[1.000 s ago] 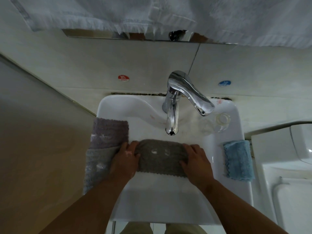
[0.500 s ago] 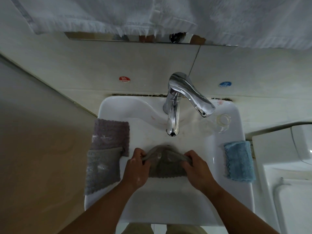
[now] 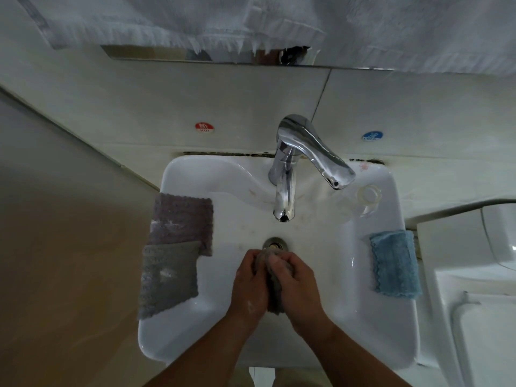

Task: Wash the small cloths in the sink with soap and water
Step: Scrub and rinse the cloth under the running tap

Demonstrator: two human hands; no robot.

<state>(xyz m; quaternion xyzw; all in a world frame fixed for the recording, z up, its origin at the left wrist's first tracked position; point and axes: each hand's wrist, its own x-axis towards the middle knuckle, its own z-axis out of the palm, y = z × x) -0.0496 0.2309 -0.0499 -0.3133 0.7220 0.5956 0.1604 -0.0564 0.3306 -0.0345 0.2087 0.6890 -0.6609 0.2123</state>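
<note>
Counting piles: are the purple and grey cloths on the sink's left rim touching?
Touching: head view shows the flat grey cloth overlapping the purple cloth.

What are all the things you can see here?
sink: 1, white, centre
tap: 1, shiny silver, back of sink
drain: 1, metal, sink bottom
purple cloth: 1, purple, left rim
grey cloth: 1, grey, left rim, overlapping purple cloth
blue cloth: 1, blue, right rim
bunched cloth: 1, grey, between both hands
clear glass: 1, see-through, right of tap
hot sticker: 1, red, wall
cold sticker: 1, blue, wall
towels: white, hanging on top
left hand: grips bunched cloth
right hand: grips bunched cloth
</note>
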